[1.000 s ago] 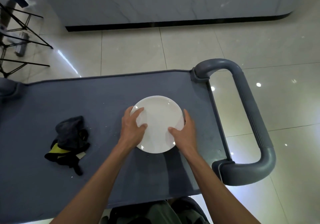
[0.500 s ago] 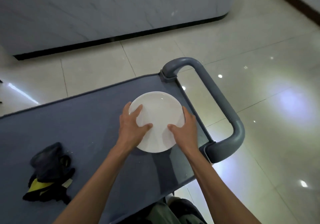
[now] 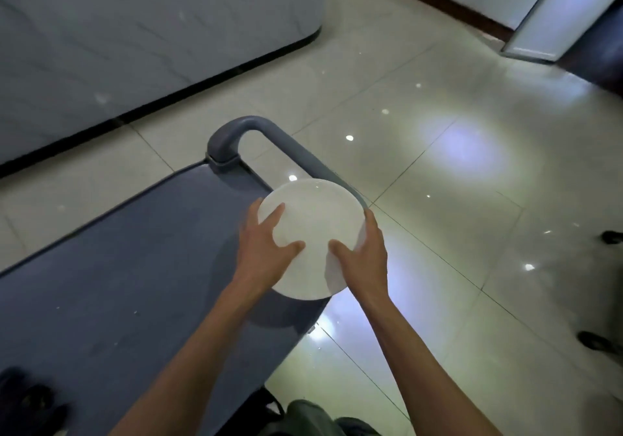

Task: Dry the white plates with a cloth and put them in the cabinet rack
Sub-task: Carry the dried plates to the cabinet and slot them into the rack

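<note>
Plate, white, held by both hands above the right end of the grey cart, by its handle. Left hand and right hand: thumbs on top, fingers curled round the rim. Step looks like carrying to the cabinet rack, not in view. Next: steady 2-hand carry, slot upright.

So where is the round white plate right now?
In the head view, the round white plate sits mid-frame, held between the left hand and right hand, over the right end of the blue-grey cart, beside its grey handle.
</note>
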The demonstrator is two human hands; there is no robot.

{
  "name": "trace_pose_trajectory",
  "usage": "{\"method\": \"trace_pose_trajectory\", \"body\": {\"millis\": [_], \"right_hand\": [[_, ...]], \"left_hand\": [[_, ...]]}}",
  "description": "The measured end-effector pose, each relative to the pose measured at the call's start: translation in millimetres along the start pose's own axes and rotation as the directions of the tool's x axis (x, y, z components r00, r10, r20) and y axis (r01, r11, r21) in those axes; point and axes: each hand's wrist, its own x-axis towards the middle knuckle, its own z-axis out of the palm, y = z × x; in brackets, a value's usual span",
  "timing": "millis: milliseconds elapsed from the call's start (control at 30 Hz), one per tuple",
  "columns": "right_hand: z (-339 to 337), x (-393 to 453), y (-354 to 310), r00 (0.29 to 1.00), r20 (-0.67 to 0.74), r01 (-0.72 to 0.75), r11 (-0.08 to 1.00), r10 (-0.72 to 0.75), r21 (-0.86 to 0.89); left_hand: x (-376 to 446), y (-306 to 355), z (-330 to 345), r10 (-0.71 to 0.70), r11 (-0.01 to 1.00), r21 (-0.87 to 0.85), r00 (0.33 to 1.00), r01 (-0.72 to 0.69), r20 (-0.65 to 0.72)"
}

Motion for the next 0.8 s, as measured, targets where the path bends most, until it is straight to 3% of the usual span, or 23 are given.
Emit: {"method": "trace_pose_trajectory", "body": {"millis": [333, 567, 800], "right_hand": [[-144.9, -15.9, 72.5, 0.981, -0.159, -0.082, 0.985, 0.106, 0.150], [-245.4, -28.3, 128.0, 0.940, -0.288, -0.117, 0.966, 0.182, 0.231], [-344.4, -48.5, 180.0, 0.839, -0.458, -0.165, 0.940, 0.294, 0.300]], "left_hand": [[-45.0, 102.1, 116.3, 0.122, 0.983, 0.116, 0.979, -0.142, 0.164], [-84.3, 170.3, 203.5, 0.219, 0.964, 0.094, 0.941, -0.251, 0.259], [-119.8, 241.8, 296.7, 0.360, 0.903, 0.067, 0.834, -0.423, 0.419]]}}
